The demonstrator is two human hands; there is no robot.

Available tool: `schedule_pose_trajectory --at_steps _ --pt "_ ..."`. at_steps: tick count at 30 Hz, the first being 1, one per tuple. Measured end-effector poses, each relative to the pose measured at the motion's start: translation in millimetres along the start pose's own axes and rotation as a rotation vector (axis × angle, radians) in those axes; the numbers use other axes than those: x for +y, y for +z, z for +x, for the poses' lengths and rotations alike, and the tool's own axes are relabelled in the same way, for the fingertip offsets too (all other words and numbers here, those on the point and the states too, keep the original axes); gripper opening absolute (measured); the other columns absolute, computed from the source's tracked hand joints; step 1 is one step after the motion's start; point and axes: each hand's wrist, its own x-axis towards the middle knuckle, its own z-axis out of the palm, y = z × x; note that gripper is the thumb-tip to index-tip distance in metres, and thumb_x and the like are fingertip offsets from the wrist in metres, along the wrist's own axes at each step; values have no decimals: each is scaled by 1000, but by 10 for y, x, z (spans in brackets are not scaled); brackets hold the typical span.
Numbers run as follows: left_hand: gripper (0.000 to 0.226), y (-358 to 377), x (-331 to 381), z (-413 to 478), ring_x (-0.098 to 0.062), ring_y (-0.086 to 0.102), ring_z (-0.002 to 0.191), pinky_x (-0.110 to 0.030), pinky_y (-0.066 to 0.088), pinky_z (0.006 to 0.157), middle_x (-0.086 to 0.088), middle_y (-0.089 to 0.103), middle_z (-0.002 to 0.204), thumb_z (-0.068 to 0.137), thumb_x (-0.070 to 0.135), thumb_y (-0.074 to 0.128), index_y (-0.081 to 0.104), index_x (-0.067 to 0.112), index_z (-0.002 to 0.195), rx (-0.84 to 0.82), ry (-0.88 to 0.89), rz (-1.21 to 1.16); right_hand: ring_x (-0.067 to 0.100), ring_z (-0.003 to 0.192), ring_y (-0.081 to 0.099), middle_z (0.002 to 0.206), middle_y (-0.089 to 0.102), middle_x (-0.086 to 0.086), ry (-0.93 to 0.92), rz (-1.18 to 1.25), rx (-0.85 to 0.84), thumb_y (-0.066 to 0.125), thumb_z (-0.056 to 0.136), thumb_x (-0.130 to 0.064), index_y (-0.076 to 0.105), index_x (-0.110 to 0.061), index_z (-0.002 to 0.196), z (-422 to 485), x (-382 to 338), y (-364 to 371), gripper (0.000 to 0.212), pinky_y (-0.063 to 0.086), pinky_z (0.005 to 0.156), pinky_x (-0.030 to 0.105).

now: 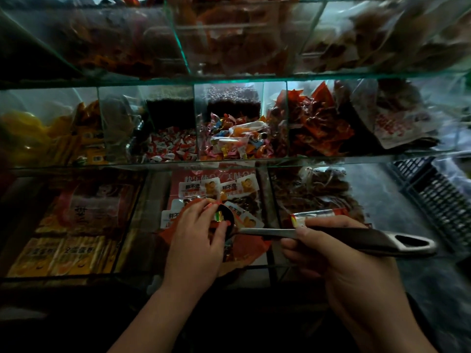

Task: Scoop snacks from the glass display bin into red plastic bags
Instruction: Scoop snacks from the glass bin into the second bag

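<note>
Gripping the scoop by its black handle, right hand has its fingers curled round it. Left hand pinches a snack packet at the scoop bowl, over the red bag in the lower middle glass bin. Packets look light, slick and crinkly, so pinch an edge.

The right hand grips the black handle of a metal scoop, which lies level over the lowest tier of the glass display bin. Its bowl is at the middle compartment, above white and orange snack packets. The left hand pinches a small green and gold packet at the bowl. A red plastic bag shows under the left hand. A long red and silver packet lies just beside the right thumb.
</note>
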Motion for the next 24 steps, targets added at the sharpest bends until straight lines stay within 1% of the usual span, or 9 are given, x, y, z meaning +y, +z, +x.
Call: schedule_pose_trajectory --at_steps 3,7,10,12,14,16,19,21,24 --pt "45 -23 89 84 -9 39 138 -33 34 113 9 52 143 101 46 50 59 22 138 85 57 -28 37 68 77 78 73 29 -6 31 -10 75 61 -8 72 -14 74 -6 -92 -7 15 53 44 24" --pt "47 -116 241 368 -10 43 134 -29 32 110 5 57 137 98 45 48 62 19 135 123 120 -59 37 72 77 74 73 20 -31 123 -45 72 61 -17 71 -22 60 14 -220 4 6 56 47 29" --pt "46 -157 344 719 -12 45 127 -33 38 106 5 57 132 100 45 47 60 19 135 131 178 -102 40 79 77 73 74 15 -68 256 -55 68 64 -14 70 -9 77 117 -314 73 14 61 58 34" --pt "44 -146 388 976 -6 44 121 -29 39 99 13 51 124 100 48 47 58 23 135 121 221 -163 40 83 77 74 74 14 -80 301 -33 66 70 -10 65 -1 88 207 -387 149 20 63 63 34" --pt "44 -134 399 1229 -3 44 115 -24 40 94 17 47 119 101 52 45 57 26 134 117 231 -241 36 86 78 76 76 12 -73 326 -14 63 85 -4 63 -1 94 310 -461 234 10 63 66 32" --pt "39 -141 342 1462 -6 46 109 -33 46 93 10 52 114 102 49 45 62 22 124 193 238 -243 32 86 78 74 76 10 -59 357 19 58 95 -4 61 -1 95 425 -541 338 4 64 67 30" --pt "36 -107 167 1732 -20 41 130 -51 43 107 -8 53 136 101 41 50 65 14 119 327 183 -55 25 82 79 64 75 4 -71 376 75 55 100 -4 59 -4 93 653 -626 513 8 65 73 32" --pt "41 -15 79 1797 -26 26 147 -53 29 119 -6 34 159 102 40 52 56 17 136 277 131 55 24 83 79 66 76 3 -104 371 105 58 99 -4 62 -4 94 859 -633 632 7 64 77 33" --pt "53 178 11 1824 -22 10 155 -51 13 125 -1 13 170 106 45 42 38 21 154 187 155 218 20 81 79 73 79 3 -165 373 173 68 93 -6 69 -5 98 1221 -599 810 5 63 70 28"
